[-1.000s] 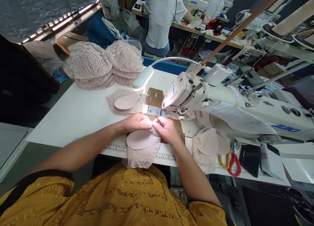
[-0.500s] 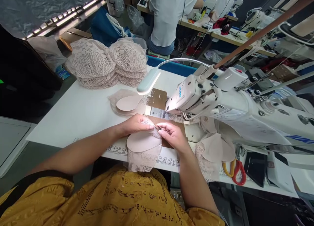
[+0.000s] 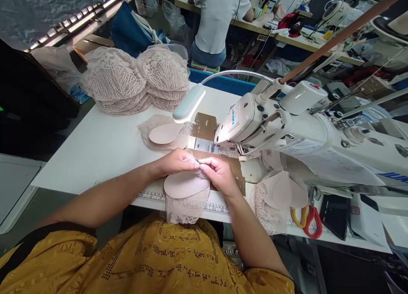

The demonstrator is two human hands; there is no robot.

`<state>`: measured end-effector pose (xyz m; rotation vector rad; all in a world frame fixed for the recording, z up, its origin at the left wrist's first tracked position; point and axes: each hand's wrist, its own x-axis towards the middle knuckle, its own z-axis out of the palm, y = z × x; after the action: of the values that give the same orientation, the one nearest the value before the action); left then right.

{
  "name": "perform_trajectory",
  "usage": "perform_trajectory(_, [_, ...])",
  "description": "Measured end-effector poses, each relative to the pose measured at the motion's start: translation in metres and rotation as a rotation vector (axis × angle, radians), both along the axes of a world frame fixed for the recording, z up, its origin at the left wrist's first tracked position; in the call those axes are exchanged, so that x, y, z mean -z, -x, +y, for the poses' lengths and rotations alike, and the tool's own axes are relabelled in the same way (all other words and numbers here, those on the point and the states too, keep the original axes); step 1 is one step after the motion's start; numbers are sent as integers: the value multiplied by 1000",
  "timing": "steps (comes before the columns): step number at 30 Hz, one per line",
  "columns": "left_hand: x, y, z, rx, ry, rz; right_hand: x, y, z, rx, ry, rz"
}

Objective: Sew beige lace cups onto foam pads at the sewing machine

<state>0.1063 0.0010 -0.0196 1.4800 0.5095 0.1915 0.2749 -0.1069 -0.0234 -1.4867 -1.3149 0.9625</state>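
Note:
A beige lace bra cup (image 3: 186, 185) with a smooth oval lining hangs over the table's front edge. My left hand (image 3: 179, 161) pinches its upper edge. My right hand (image 3: 217, 171) closes on the same edge from the right, thumb and fingertips meeting those of the left. What lies right between the fingertips is small and partly hidden. Just beyond my hands is the sewing machine (image 3: 242, 120), its needle area lit by a lamp (image 3: 190, 102). Another lace cup piece (image 3: 165, 133) lies flat on the table behind my left hand.
Stacked lace cups (image 3: 117, 79) stand at the table's back left. More lace pieces (image 3: 277, 196) lie right of my right arm, beside scissors (image 3: 310, 221) with red and yellow handles and a dark phone (image 3: 334, 215). A co-worker (image 3: 215, 22) sits at another table beyond.
My right hand has shifted slightly left, its fingertips now closer to my left thumb. The lace cup stays almost in place. The camera view has shifted a little.

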Motion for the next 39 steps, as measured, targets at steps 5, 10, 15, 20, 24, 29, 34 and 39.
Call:
perform_trajectory(5, [-17, 13, 1, -14, -400, 95, 8, -5, -5, 192, 41, 83])
perform_trajectory(10, [-37, 23, 24, -257, -967, 222, 2, 5, -10, 126, -140, -364])
perform_trajectory(15, [-31, 9, 71, -300, -863, 400, 1, 25, -7, -441, -279, -713])
perform_trajectory(20, [-15, 12, 82, -204, -623, 408, -13, 1, -21, -370, 57, -880])
perform_trajectory(24, [-9, 22, 68, -102, -426, 230, -28, -28, -31, -272, 210, -654])
perform_trajectory(29, [-9, 19, 57, -71, -199, 20, -26, -19, -7, 32, 133, -266])
perform_trajectory(34, [-9, 21, 56, -35, -259, 44, -11, 6, 23, -30, 83, -184])
perform_trajectory(39, [-12, 18, 49, -73, -720, 55, -3, 12, 21, -24, 8, -108])
